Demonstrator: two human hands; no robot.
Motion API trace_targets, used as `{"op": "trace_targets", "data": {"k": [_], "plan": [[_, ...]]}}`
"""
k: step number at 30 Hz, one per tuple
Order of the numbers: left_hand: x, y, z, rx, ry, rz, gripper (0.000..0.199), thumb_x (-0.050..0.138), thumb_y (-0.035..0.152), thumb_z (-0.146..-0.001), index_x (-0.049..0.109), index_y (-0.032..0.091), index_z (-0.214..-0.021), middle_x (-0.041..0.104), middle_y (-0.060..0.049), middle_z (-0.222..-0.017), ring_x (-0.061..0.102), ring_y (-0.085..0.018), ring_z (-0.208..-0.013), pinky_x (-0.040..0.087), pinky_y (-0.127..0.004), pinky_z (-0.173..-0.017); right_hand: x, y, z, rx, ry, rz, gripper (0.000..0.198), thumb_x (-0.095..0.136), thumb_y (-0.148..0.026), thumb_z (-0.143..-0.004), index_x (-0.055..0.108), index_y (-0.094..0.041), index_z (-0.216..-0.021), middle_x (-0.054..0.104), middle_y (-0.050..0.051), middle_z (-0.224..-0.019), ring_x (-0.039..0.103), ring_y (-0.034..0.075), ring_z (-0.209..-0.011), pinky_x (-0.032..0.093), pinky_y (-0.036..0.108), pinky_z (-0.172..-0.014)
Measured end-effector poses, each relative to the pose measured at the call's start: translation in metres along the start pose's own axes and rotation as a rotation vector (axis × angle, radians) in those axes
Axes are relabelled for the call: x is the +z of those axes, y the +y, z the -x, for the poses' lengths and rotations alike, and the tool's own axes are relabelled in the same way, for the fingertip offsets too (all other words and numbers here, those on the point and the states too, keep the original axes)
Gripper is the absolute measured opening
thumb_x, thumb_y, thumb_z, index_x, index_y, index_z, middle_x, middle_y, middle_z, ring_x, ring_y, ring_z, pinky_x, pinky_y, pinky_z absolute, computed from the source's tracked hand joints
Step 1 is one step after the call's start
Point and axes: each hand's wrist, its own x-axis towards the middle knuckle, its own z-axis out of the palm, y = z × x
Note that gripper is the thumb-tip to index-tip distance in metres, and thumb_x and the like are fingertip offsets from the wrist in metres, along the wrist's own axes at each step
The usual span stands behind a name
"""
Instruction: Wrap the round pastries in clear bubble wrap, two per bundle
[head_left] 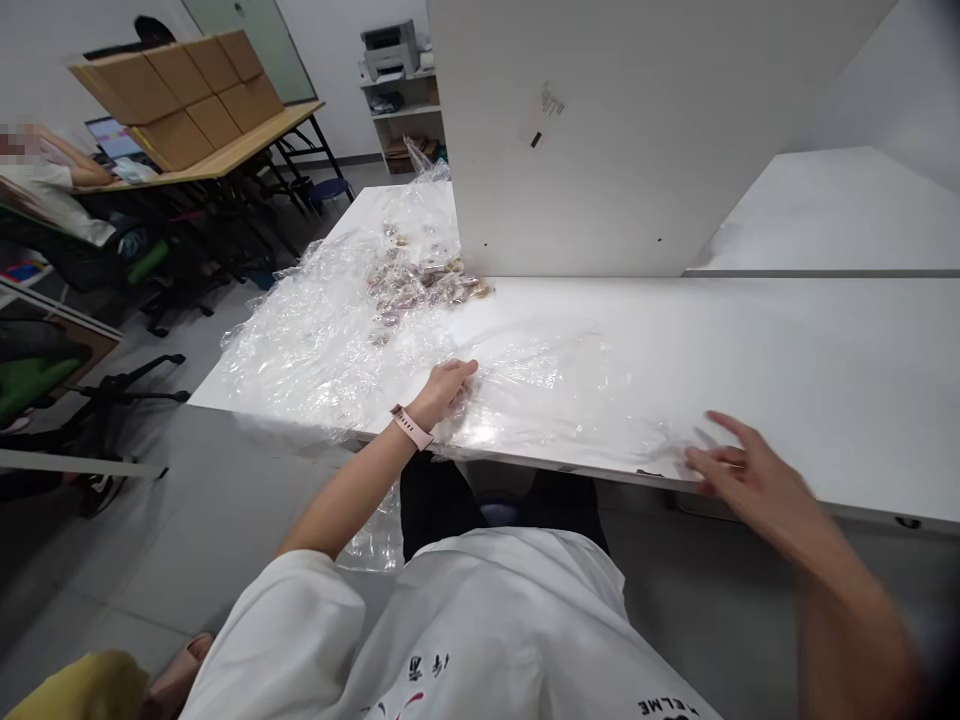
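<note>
A clear plastic bag (551,380) lies spread across the white table in front of me, with creases running between my hands. My left hand (448,388), wearing a pink wristband (412,428), is closed on the bag's left part. At the bag's right corner is my right hand (739,465), slightly blurred. Its index finger stretches out, while the thumb and other fingers pinch at the corner. Left of my left hand, a heap of crumpled clear plastic bags (300,335) covers the table end. Small brownish and pinkish packed items (420,285) lie among it.
The white table (825,370) has a tall white panel (600,150) standing at its back edge. Cardboard boxes (180,95) sit on a wooden desk to the left, where another person (56,190) sits. Office chairs (142,380) stand on the floor at left.
</note>
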Motion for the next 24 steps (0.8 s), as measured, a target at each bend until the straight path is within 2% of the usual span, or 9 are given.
{"op": "trace_targets", "data": {"k": [2,4,7,9,13,15,18,21,24], "plan": [[-0.003,-0.003,0.001,0.300,0.188,-0.282,0.032,0.075,0.032,-0.082,0.062,0.017,-0.108,0.067,-0.010,-0.095,0.063,-0.019,-0.073,0.048,-0.029,-0.059,-0.015,-0.014,0.011,-0.137,0.190,0.266,0.054,0.068,-0.060,-0.074,0.062,-0.043,-0.125,0.071,0.005,-0.079,0.065,0.033,-0.060,0.054,0.063,-0.067],[0.006,-0.006,0.008,0.651,0.336,-0.484,0.042,0.067,0.028,-0.087,0.055,0.018,-0.126,0.063,-0.015,-0.118,0.063,-0.026,-0.102,0.054,-0.040,-0.079,-0.007,-0.041,0.011,-0.340,0.310,0.283,0.043,0.056,-0.057,-0.087,0.061,-0.045,-0.128,0.072,0.006,-0.093,0.069,0.032,-0.076,0.055,0.060,-0.076],[0.035,-0.012,0.021,1.004,0.263,-0.620,0.036,0.050,0.021,-0.095,0.051,0.021,-0.131,0.060,-0.014,-0.128,0.057,-0.028,-0.122,0.050,-0.049,-0.099,0.048,-0.081,-0.013,-0.727,0.027,0.139,0.037,0.044,-0.048,-0.098,0.062,-0.038,-0.128,0.069,0.004,-0.121,0.067,0.027,-0.108,0.057,0.049,-0.089],[0.053,-0.016,0.026,1.118,0.117,-0.712,0.035,0.046,0.024,-0.098,0.051,0.024,-0.133,0.055,-0.014,-0.139,0.049,-0.028,-0.135,0.044,-0.052,-0.109,0.097,-0.092,-0.039,-0.886,-0.212,0.228,0.045,0.039,-0.046,-0.099,0.056,-0.032,-0.138,0.056,0.006,-0.144,0.050,0.026,-0.136,0.044,0.052,-0.110],[0.042,-0.023,0.011,1.062,0.033,-0.975,0.047,0.049,0.042,-0.099,0.046,0.030,-0.144,0.025,-0.007,-0.165,0.013,-0.032,-0.155,0.019,-0.063,-0.123,0.151,-0.069,-0.083,-0.857,-0.320,0.577,0.054,0.033,-0.053,-0.100,0.049,-0.031,-0.146,0.036,0.005,-0.160,0.026,0.030,-0.151,0.027,0.058,-0.119],[0.013,-0.026,-0.007,0.923,0.093,-1.112,0.046,0.054,0.047,-0.096,0.052,0.034,-0.139,0.024,-0.004,-0.166,0.008,-0.035,-0.155,0.005,-0.068,-0.123,0.148,-0.050,-0.092,-0.814,-0.280,0.671,0.055,0.028,-0.054,-0.101,0.046,-0.032,-0.149,0.035,0.004,-0.161,0.025,0.028,-0.151,0.024,0.057,-0.120],[-0.040,-0.028,-0.032,0.735,0.171,-1.268,0.039,0.059,0.047,-0.092,0.065,0.026,-0.124,0.035,-0.009,-0.161,0.014,-0.039,-0.154,-0.003,-0.069,-0.121,0.126,-0.034,-0.094,-0.768,-0.198,0.732,0.057,0.026,-0.054,-0.101,0.048,-0.030,-0.148,0.038,0.006,-0.160,0.029,0.031,-0.150,0.026,0.059,-0.118],[-0.074,-0.023,-0.046,0.673,0.298,-1.311,0.031,0.057,0.043,-0.093,0.071,0.017,-0.102,0.046,-0.015,-0.153,0.024,-0.043,-0.150,-0.002,-0.071,-0.120,0.102,-0.051,-0.096,-0.776,-0.173,0.740,0.057,0.033,-0.058,-0.097,0.060,-0.027,-0.136,0.052,0.011,-0.149,0.045,0.036,-0.138,0.034,0.063,-0.111],[-0.075,-0.006,-0.060,0.760,0.449,-1.254,0.021,0.053,0.030,-0.094,0.070,0.018,-0.089,0.050,-0.014,-0.149,0.030,-0.041,-0.147,0.008,-0.070,-0.120,0.102,-0.102,-0.106,-0.863,-0.104,0.609,0.049,0.038,-0.054,-0.097,0.063,-0.027,-0.129,0.062,0.011,-0.135,0.055,0.034,-0.126,0.042,0.059,-0.104]]}}
